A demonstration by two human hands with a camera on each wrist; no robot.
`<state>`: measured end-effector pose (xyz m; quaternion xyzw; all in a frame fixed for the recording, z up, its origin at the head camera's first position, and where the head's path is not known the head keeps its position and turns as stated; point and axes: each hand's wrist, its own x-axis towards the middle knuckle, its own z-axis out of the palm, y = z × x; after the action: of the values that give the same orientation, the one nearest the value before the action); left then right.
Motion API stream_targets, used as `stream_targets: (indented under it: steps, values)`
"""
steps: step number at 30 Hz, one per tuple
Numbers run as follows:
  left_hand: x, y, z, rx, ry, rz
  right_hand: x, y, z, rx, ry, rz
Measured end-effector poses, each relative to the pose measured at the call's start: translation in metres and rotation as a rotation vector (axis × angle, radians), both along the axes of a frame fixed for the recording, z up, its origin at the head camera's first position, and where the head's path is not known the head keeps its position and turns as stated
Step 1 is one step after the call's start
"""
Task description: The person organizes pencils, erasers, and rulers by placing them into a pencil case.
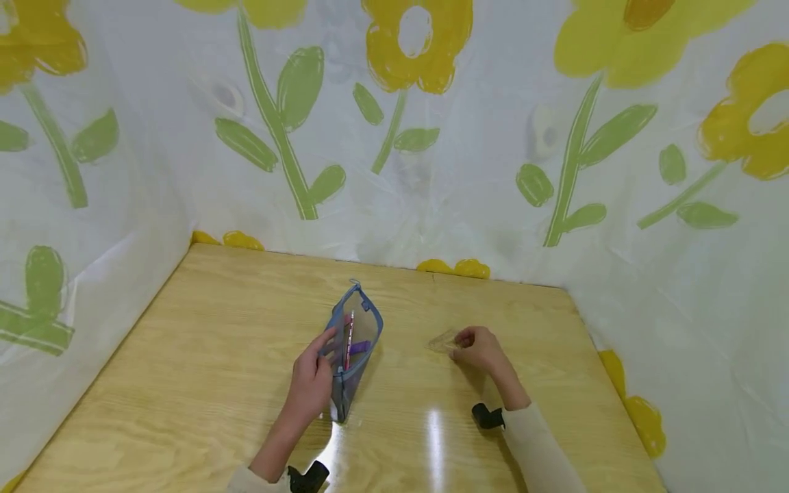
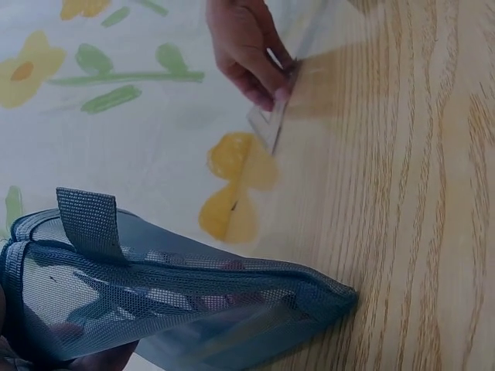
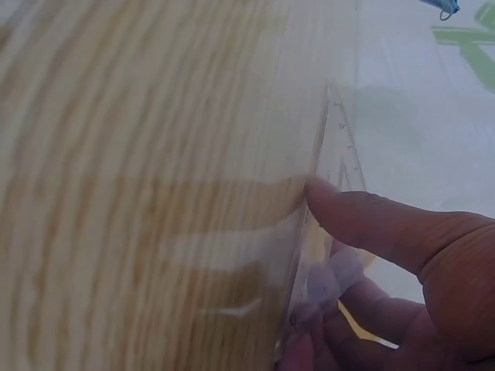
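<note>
A blue mesh pencil pouch [image 1: 351, 383] stands with its zip top spread wide, and my left hand [image 1: 312, 376] grips its near left side. Inside lie a pink patterned pencil [image 1: 349, 342] and a purple object [image 1: 359, 347]. In the left wrist view the mesh pouch [image 2: 178, 301] fills the lower left, a fabric tab on its edge. To the right of it, my right hand [image 1: 479, 352] pinches a clear set square [image 1: 442, 342] low over the table. Printed scale marks run along the set square [image 3: 332, 147] in the right wrist view, the thumb on one face.
The wooden table [image 1: 216, 356] meets a white cloth [image 1: 468, 178] printed with yellow flowers, which hangs at the back and both sides. Each wrist carries a black camera mount [image 1: 488, 415].
</note>
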<state>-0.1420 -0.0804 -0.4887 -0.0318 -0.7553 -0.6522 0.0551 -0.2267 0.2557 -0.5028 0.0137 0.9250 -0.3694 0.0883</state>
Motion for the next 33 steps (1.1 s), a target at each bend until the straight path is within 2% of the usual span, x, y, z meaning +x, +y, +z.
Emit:
stream_targets:
  steps: [5, 12, 15, 20, 22, 27, 29, 33]
  values:
    - [0.002, 0.000, -0.001, -0.001, -0.008, -0.007, 0.003, 0.000, -0.002, -0.035, 0.016, 0.028]
    - [0.001, -0.001, 0.000, 0.005, 0.016, -0.009, 0.003, 0.000, 0.001, -0.113, 0.055, 0.125]
    - [0.001, -0.002, 0.001, 0.003, 0.007, -0.015, 0.005, 0.001, 0.004, -0.164, 0.039, 0.141]
    - [0.003, -0.002, -0.001, -0.013, 0.005, -0.013, 0.010, 0.003, 0.005, -0.296, -0.014, 0.129]
    - [0.003, -0.003, -0.001, -0.014, 0.011, -0.011, 0.014, 0.000, 0.011, -0.329, -0.022, 0.122]
    - [0.002, -0.004, 0.000, -0.006, 0.025, -0.012, 0.015, -0.006, 0.015, -0.360, -0.017, 0.101]
    - [0.002, -0.004, -0.001, -0.005, 0.024, -0.013, 0.014, -0.005, 0.009, -0.370, -0.002, 0.097]
    - [0.002, -0.003, -0.001, 0.001, 0.021, -0.017, 0.020, -0.010, 0.011, -0.402, 0.014, 0.086]
